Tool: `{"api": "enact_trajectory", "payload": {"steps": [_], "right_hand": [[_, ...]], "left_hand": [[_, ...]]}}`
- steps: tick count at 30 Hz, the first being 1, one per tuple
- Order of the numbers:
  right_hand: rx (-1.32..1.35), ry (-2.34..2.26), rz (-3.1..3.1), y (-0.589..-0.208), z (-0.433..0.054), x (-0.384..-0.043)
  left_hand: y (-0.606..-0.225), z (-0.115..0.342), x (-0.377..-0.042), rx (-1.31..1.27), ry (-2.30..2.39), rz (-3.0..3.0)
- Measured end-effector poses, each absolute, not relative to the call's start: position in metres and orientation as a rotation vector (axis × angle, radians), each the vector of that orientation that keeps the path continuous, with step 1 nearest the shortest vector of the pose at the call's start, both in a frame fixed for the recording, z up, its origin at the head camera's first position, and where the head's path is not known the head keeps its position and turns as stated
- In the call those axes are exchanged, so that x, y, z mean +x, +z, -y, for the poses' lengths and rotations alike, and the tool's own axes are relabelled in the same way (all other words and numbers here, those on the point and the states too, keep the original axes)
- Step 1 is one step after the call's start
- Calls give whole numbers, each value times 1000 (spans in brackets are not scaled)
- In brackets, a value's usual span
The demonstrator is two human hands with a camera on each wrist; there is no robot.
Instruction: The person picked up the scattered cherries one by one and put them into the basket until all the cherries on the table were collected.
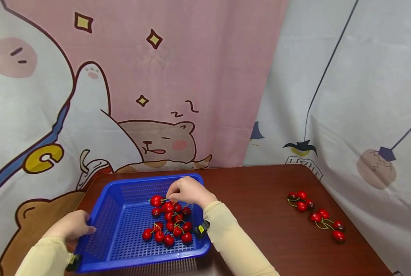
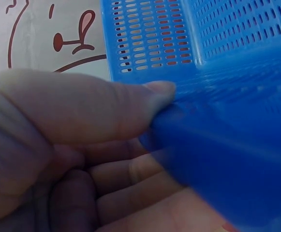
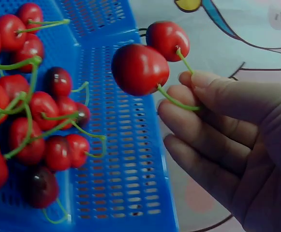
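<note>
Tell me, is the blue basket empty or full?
In between: the blue basket is partly filled. Red cherries lie toward its right side, while bare slotted floor shows on the left.

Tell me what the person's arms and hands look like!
The left sleeve and right sleeve are pale yellow and reach the wrists. A small black gadget sits at the left wrist; another black gadget, with a yellow mark, at the right. The left hand and right hand wear no gloves.
</note>
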State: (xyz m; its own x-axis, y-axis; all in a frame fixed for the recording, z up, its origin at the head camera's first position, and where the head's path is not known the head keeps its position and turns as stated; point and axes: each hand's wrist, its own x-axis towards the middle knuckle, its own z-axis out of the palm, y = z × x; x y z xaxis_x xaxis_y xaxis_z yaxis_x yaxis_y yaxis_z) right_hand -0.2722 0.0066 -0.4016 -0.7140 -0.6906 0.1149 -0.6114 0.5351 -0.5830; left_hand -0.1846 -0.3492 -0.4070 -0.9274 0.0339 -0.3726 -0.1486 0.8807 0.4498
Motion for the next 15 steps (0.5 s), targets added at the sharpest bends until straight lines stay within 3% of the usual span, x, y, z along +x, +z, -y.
{"api": "enact_trajectory", "payload": {"steps": [15], "right_hand": [[-923,-698,-2690,-430,20,-264]], "left_hand": [[-408,349,-184,-130,743,-2639]]}}
